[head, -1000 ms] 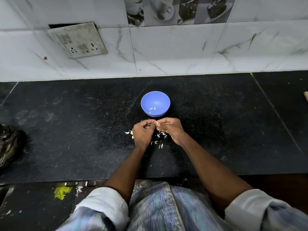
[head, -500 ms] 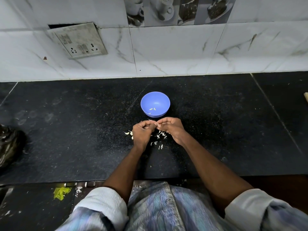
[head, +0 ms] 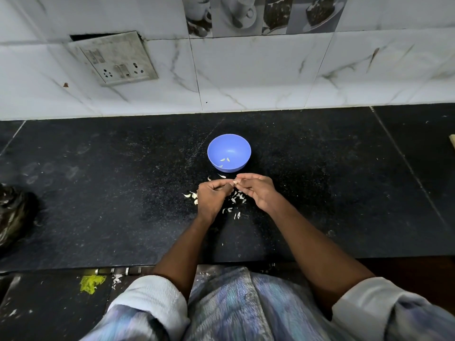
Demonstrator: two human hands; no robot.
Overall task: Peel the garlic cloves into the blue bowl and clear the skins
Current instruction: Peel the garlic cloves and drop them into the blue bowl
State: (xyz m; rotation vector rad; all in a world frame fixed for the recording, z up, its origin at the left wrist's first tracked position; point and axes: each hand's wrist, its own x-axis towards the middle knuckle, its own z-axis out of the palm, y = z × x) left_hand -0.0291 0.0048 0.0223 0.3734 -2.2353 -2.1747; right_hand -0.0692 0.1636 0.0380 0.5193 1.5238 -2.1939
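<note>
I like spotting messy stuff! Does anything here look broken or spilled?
Yes. The socket plate on the wall hangs crooked, with a dark gap behind its top edge. Pale garlic skins lie scattered on the black counter under the hands.

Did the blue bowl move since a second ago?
No. The blue bowl sits at the same spot on the black counter, just as far from the wall's edge. Only the hands shifted slightly.
</note>
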